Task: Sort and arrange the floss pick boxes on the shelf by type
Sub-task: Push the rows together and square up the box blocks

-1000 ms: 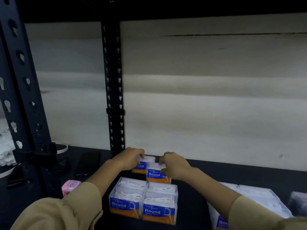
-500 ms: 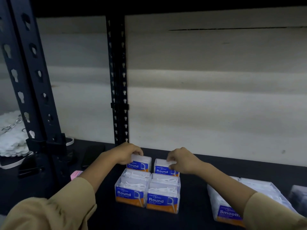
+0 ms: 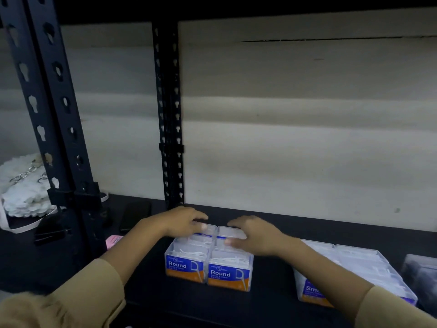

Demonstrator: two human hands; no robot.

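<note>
Several clear floss pick boxes with blue and orange "Round" labels stand in a tight block on the dark shelf (image 3: pixel 272 311). The front pair is the front left Round box (image 3: pixel 185 266) and the front right Round box (image 3: pixel 229 273). Behind them sit the back left box (image 3: pixel 205 230) and the back right box (image 3: pixel 230 232). My left hand (image 3: pixel 183 220) rests on the back left box, fingers curled over its lid. My right hand (image 3: pixel 254 235) lies on the back right box's right side. Clear "Smooth" boxes (image 3: pixel 350 266) stand at the right, partly hidden by my right arm.
A black slotted upright (image 3: pixel 169 114) rises just behind the boxes and a thicker post (image 3: pixel 47 114) stands at the left. A dark phone (image 3: pixel 135 215) and a pink pack (image 3: pixel 114 240) lie at the left. White fluffy items (image 3: pixel 21 185) sit far left. A dark container (image 3: pixel 423 278) is at far right.
Both hands drew the two back Round boxes toward me and together, closing the gap to the front pair. The view shifted slightly, so the block sits nearer the frame's middle.
</note>
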